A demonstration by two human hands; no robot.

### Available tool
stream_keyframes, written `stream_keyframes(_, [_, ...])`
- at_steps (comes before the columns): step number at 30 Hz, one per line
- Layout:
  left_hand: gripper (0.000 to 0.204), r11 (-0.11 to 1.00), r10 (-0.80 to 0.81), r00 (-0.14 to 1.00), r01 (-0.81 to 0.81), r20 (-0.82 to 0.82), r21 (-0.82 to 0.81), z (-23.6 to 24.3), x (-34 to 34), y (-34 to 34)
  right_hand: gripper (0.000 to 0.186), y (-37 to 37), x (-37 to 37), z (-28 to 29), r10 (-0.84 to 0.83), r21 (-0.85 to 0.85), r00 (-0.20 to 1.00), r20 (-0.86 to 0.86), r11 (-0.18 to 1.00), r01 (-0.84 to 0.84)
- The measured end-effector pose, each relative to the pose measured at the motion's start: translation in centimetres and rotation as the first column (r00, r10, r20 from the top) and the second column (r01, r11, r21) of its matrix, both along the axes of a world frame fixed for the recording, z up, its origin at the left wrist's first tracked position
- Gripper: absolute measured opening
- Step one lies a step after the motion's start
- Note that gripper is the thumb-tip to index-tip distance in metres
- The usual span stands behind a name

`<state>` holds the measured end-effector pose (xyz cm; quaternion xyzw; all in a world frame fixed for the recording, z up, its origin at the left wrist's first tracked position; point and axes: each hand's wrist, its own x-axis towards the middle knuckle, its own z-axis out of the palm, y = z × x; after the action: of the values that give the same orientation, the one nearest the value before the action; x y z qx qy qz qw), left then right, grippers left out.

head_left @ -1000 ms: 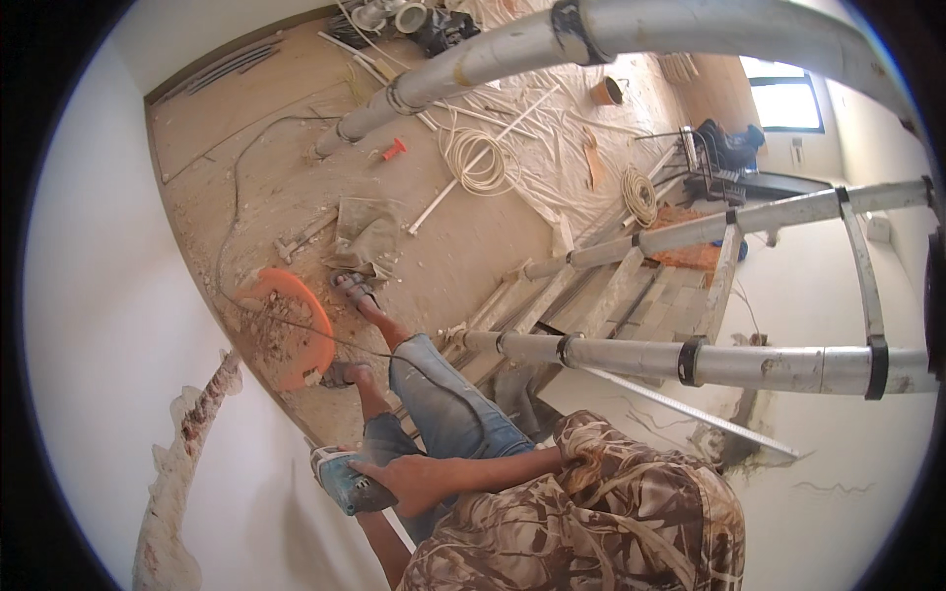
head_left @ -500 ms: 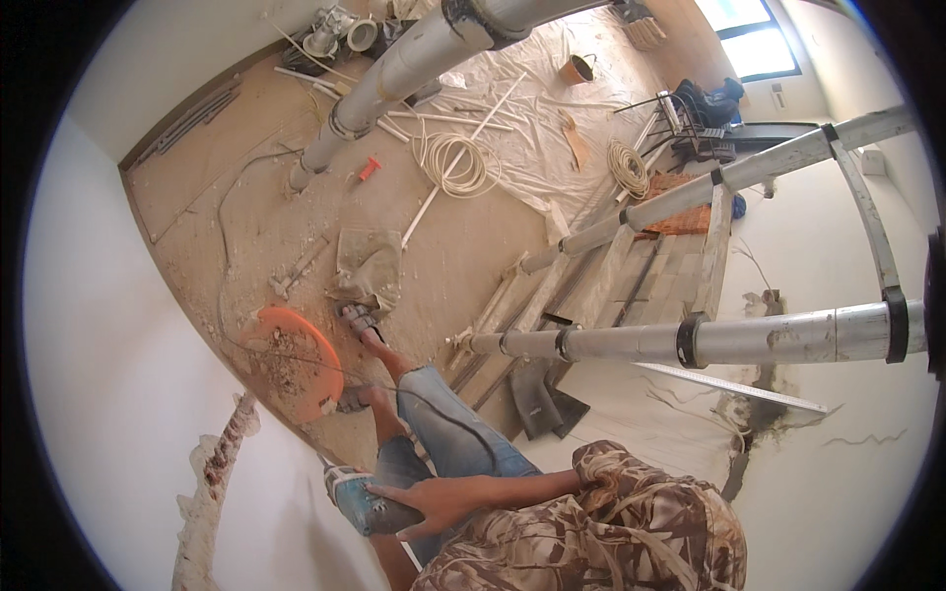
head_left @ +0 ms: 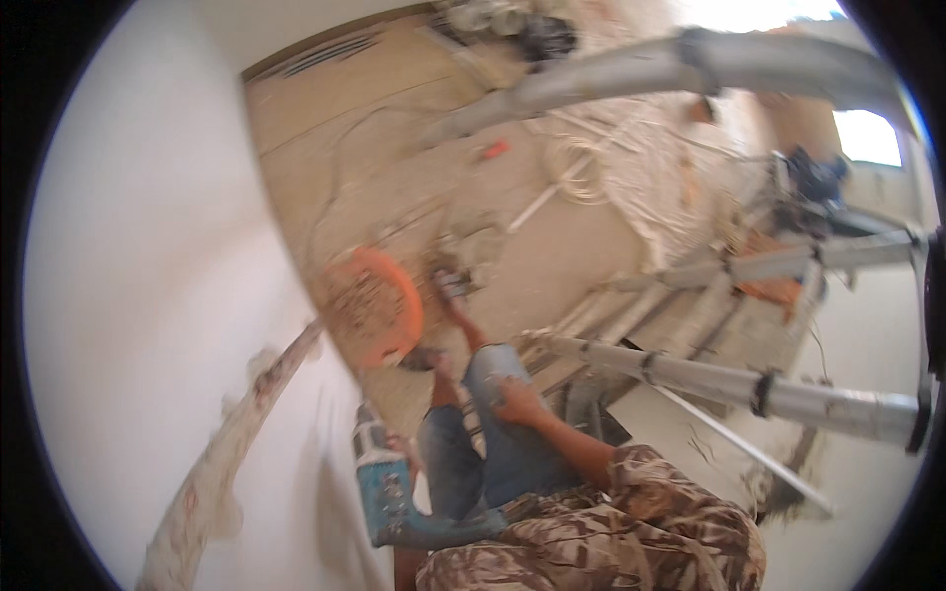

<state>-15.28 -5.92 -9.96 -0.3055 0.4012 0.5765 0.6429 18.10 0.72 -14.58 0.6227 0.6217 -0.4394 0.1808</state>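
Observation:
My left hand grips a teal and grey power drill from behind, and is mostly hidden by it; the drill's nose points up beside the white left wall, near a rough channel cut into the plaster. My right hand rests, blurred, over my jeans at the knee with fingers apart and nothing visible in it. My feet in sandals are on the dusty floor beside an orange tub of rubble.
An aluminium ladder fills the right side, with another pole crossing overhead. Loose cables, white pipes, cable coils and plastic sheeting lie on the floor. Black bags sit at the back.
My right hand has left the drill and moved up onto my leg. The drill is turned more upright, now held by my left hand. The view has shifted and blurred.

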Motion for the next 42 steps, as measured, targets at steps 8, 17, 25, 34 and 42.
stream_keyframes(8, [0.069, 0.990, 0.144, 0.988, -0.143, 0.052, -0.020, 1.3, 1.6, -2.3, 0.060, 3.2, -5.1, -0.7, -0.444, -0.339, 0.870, -0.216, 0.869, 0.360])
stream_keyframes(17, [0.070, 0.983, 0.181, 0.983, -0.180, 0.029, -0.038, 1.5, 1.8, -3.1, 0.058, 4.1, -6.4, -10.4, -0.432, -0.503, 0.891, -0.143, 0.806, 0.310])
stream_keyframes(25, [0.070, 0.995, 0.098, 0.993, -0.099, 0.064, 0.027, -0.6, 2.6, 0.1, 0.014, 19.6, -9.7, -17.0, -0.560, -0.633, 0.819, -0.125, 0.681, 0.369])
stream_keyframes(34, [0.070, 0.997, 0.064, 0.998, -0.064, 0.008, 0.040, -1.0, 1.9, 0.5, 0.057, 24.7, -17.3, -4.3, -0.471, -0.480, 0.678, -0.564, 0.855, 0.194])
stream_keyframes(42, [0.070, 0.991, 0.102, 0.995, -0.103, 0.018, 0.088, -1.0, 2.9, 1.5, 0.079, 15.5, -7.0, -9.6, 0.276, 0.342, 0.945, -0.173, 0.917, -0.205])
